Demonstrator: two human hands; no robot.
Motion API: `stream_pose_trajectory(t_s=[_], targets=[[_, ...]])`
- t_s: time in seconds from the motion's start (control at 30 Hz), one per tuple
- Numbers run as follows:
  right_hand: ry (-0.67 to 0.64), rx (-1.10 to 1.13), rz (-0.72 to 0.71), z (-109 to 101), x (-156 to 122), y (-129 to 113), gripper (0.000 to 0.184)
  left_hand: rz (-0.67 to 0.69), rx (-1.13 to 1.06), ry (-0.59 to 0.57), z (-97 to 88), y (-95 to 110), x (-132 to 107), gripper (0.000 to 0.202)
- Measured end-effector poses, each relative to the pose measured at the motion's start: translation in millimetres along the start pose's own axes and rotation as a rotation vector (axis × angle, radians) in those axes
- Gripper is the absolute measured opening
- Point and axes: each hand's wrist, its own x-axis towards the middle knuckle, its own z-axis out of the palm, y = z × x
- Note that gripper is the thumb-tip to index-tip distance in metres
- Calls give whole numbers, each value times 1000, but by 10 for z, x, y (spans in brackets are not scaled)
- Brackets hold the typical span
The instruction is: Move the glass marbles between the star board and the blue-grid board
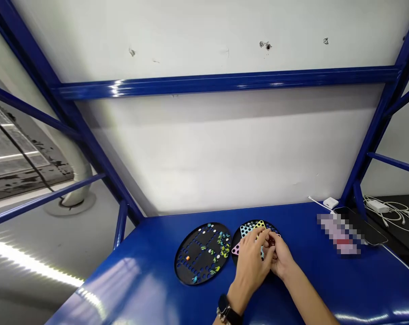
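A round Chinese checkers board with coloured, holed triangles lies on the blue table. My left hand bends over it from the near side, wearing a dark watch, and covers much of its middle. From the right, my right hand curls inward and meets the left fingers above the board. Fingers of both hands are closed together, and whatever is between them is hidden. Left of the board sits a black round holed tray, with green-and-blue marbles crowded at its right side, several white pieces and one orange piece.
A dark phone and a blurred pinkish item lie on the right, near a white charger and cables. A blue metal frame stands before the white wall behind the table.
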Motion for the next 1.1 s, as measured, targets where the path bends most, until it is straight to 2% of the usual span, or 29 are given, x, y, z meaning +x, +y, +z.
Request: stream_pose_trajectory(t_s=[0.07, 0.13, 0.17, 0.23, 0.3, 0.4, 0.47, 0.57, 0.63, 0.7, 0.77, 0.83, 0.9, 0.97, 1.03, 1.1], targets=[[0, -349, -125, 250, 121, 65, 48, -105, -52, 195, -129, -216, -206, 30], [-71, -1081, -361, 560, 256, 167, 52, -221, -77, 365, -219, -421, -450, 27], [-98, -1205, -405, 721, 324, 234, 52, -269, -72, 418, -242, -512, -572, 27], [-170, -1349, -439, 1014, 443, 394, 48, -325, -54, 438, -248, -659, -784, 29], [-270, -1497, -461, 1230, 524, 564, 36, -354, -42, 426, -227, -749, -921, 32], [-380, -1663, -511, 1382, 559, 761, 15, -383, -50, 422, -200, -784, -979, 39], [-425, -1735, -542, 1386, 536, 814, 13, -388, -59, 406, -199, -774, -967, 39], [-443, -1776, -587, 1267, 477, 718, 21, -376, -57, 392, -210, -772, -954, 34], [-390, -1768, -646, 1091, 454, 522, 27, -374, -57, 390, -215, -784, -959, 33], [-264, -1792, -675, 830, 457, 240, 28, -384, -61, 387, -215, -791, -963, 35], [-91, -1893, -599, 504, 478, -80, 30, -402, -58, 387, -209, -783, -955, 36], [-7, -1946, -537, 167, 494, -374, 34, -409, -56, 388, -204, -764, -937, 37], [-40, -1993, -461, -118, 487, -593, 33, -410, -59, 381, -200, -747, -918, 38], [-119, -2030, -399, -307, 458, -725, 33, -415, -67, 376, -198, -736, -906, 38], [-179, -2060, -355, -386, 429, -794, 34, -427, -76, 368, -196, -731, -904, 37], [-218, -2085, -309, -373, 425, -832, 36, -440, -84, 363, -194, -730, -908, 35]])
